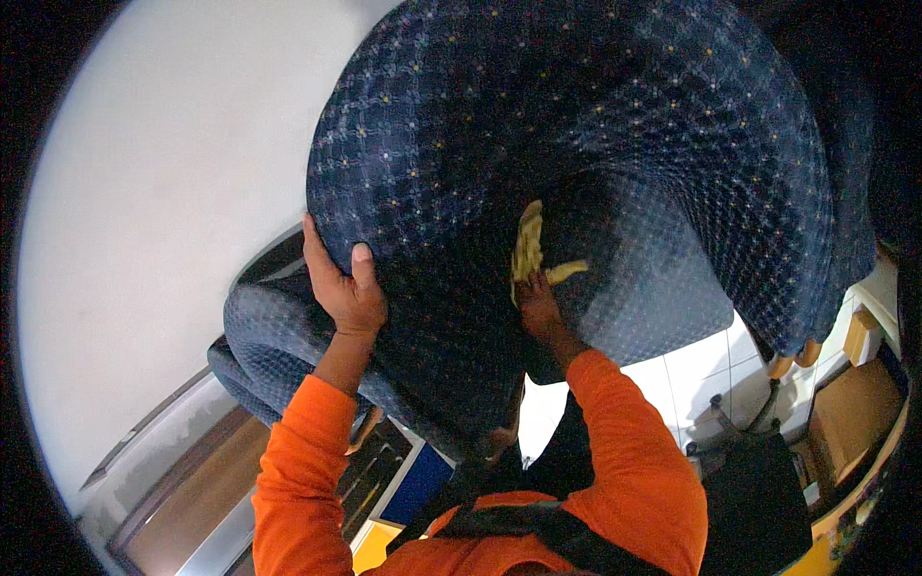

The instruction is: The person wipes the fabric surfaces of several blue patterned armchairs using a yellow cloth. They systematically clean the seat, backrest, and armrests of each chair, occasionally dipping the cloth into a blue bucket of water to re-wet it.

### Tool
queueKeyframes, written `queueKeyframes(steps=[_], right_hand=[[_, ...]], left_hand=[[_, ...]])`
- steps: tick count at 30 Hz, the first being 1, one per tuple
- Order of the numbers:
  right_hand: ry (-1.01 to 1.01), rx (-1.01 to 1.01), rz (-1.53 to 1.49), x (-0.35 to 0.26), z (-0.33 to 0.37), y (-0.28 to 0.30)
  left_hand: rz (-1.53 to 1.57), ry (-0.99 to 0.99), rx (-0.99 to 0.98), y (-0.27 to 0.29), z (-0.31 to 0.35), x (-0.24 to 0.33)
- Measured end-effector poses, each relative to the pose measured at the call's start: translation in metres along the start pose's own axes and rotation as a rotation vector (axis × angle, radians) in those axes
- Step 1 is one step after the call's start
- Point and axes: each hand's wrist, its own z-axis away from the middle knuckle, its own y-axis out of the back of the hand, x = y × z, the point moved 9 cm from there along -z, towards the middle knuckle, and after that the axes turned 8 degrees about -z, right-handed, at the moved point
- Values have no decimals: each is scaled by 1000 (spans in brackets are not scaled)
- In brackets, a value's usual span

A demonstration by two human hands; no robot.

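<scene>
A dark blue upholstered armchair (413,125) with a small dotted pattern fills the middle of the view. My left hand (348,293) grips the rounded outer edge of its left side, thumb on the fabric and fingers round the edge. Inside the chair, my right hand (540,302) holds a crumpled yellow cloth (529,245) against the upholstery beside the seat (663,288). Part of the cloth sticks out to the right of my fingers.
Another blue upholstered chair (279,331) stands close at the left, by a white wall (163,192). White floor tiles (672,384) show below the seat. At the lower right are a black chair (759,499) and a brown cardboard box (850,422).
</scene>
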Motion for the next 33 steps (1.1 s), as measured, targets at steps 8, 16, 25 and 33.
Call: queueKeyframes(steps=[8, 16, 25, 33], right_hand=[[575, 368, 1501, -39, 181, 3], [-420, 756, -1197, 135, 146, 211], [-227, 918, 373, 81, -35, 248], [21, 675, 89, 16, -98, 114]], left_hand=[[-65, -12, 8, 3, 2, 3], [-46, -61, 30, 4, -1, 8], [-34, -2, 2, 0, 0, 1], [26, -7, -1, -3, 1, -1]])
